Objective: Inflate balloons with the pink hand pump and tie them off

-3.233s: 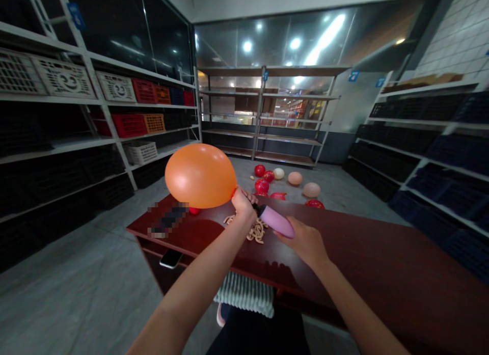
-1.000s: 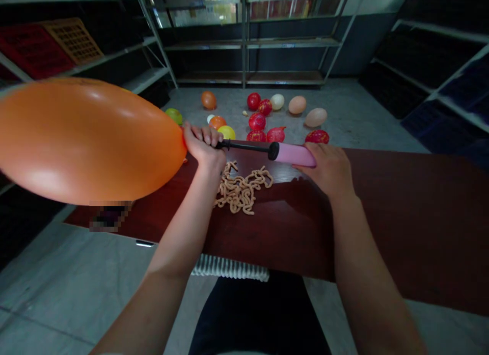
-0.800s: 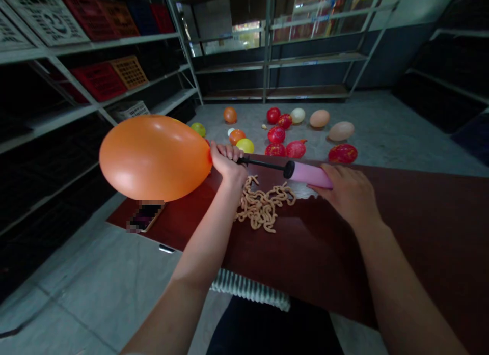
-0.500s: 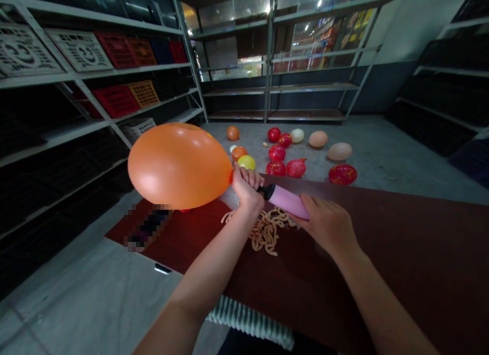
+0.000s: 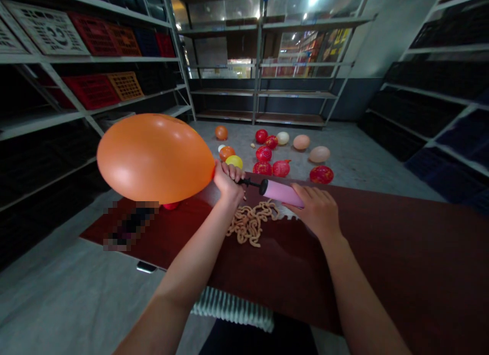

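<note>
A large inflated orange balloon (image 5: 153, 159) stretches out to the left of my left hand (image 5: 229, 182). That hand is closed around the balloon's neck and the black nozzle end of a balloon pump. The pump's pink barrel (image 5: 282, 193) is wrapped by my right hand (image 5: 317, 207). Between the barrel and my left hand a length of black rod (image 5: 251, 183) shows. Below the pump, a heap of uninflated tan long balloons (image 5: 250, 225) lies on the dark red-brown table (image 5: 282, 278). My left fingers hide where neck and nozzle meet.
Several inflated balloons, such as a yellow one (image 5: 234, 163) and a patterned red one (image 5: 321, 174), lie on the floor beyond the table. A shelf rack with crates (image 5: 91, 92) stands left, another rack (image 5: 255, 92) behind. A blurred-out object (image 5: 132, 226) rests at the table's left.
My hands have drawn apart along the pump, so more black rod shows between barrel and left hand. The view has turned slightly, shifting everything left. The orange balloon looks a little larger.
</note>
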The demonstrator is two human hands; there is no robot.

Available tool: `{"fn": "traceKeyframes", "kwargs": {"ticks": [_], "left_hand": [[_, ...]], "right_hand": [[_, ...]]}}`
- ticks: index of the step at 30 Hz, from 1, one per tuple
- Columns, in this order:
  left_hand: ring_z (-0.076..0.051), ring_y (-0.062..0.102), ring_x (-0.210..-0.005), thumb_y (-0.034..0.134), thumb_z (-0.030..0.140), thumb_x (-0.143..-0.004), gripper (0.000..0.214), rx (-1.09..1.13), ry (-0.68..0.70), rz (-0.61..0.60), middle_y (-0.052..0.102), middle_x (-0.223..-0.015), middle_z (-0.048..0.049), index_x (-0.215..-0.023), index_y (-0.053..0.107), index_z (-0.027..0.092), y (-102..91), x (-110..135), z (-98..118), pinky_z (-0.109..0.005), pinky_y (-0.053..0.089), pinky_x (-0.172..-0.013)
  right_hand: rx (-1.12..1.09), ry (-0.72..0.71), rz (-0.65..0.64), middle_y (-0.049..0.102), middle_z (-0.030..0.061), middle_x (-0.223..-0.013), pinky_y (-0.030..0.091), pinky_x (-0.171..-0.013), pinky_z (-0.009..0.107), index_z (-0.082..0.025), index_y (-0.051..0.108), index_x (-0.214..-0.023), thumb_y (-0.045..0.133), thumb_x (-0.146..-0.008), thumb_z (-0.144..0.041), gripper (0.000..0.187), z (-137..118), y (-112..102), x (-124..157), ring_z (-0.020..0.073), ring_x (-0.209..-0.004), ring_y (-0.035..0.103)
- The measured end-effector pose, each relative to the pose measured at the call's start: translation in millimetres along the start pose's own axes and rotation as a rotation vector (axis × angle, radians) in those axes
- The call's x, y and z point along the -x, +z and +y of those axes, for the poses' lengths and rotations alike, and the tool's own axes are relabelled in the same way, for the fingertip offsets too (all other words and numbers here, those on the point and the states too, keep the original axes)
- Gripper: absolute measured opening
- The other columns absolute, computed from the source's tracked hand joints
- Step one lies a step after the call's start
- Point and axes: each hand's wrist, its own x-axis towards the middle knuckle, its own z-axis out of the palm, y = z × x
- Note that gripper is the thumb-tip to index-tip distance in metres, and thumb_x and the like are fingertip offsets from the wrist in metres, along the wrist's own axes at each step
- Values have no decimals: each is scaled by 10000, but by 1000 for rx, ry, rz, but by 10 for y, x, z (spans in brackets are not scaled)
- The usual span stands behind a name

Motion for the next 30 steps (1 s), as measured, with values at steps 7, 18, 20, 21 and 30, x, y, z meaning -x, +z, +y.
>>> {"fn": "traceKeyframes", "kwargs": {"ticks": [7,18,20,21,30], "left_hand": [[-75,191,-326,367,328,-1009,489,46,38,19,192,-420,70,-577,184,192,17,-84,173,-246,213,-407],[-69,185,-329,373,268,-982,459,-21,23,-7,176,-441,74,-564,195,196,-4,-14,30,-243,221,-412],[-74,179,-325,363,255,-983,466,-35,-8,-40,174,-432,69,-546,211,198,19,68,-41,-250,210,-400],[-76,178,-322,357,248,-983,471,-44,-18,-58,174,-426,67,-536,220,198,36,114,-72,-253,202,-394],[-86,200,-319,333,239,-998,485,-90,-24,-55,184,-422,60,-523,244,201,32,173,-159,-257,234,-390]], "right_hand": [[53,82,34,705,109,-1112,348,-840,390,-208,605,-1234,574,-889,-505,456,318,7,107,280,-962,600],[-23,45,-31,722,100,-949,358,-795,351,-164,643,-1108,526,-856,-676,583,10,17,37,243,-830,631],[-40,52,-39,730,90,-906,360,-757,343,-167,651,-1100,522,-850,-690,594,-125,2,12,231,-771,633],[-54,63,-45,733,87,-889,358,-737,341,-167,656,-1093,526,-846,-689,592,-184,-3,3,227,-743,631],[-151,98,-109,742,99,-926,352,-721,331,-177,671,-1100,505,-849,-700,603,-222,-39,-39,227,-773,638]]}}
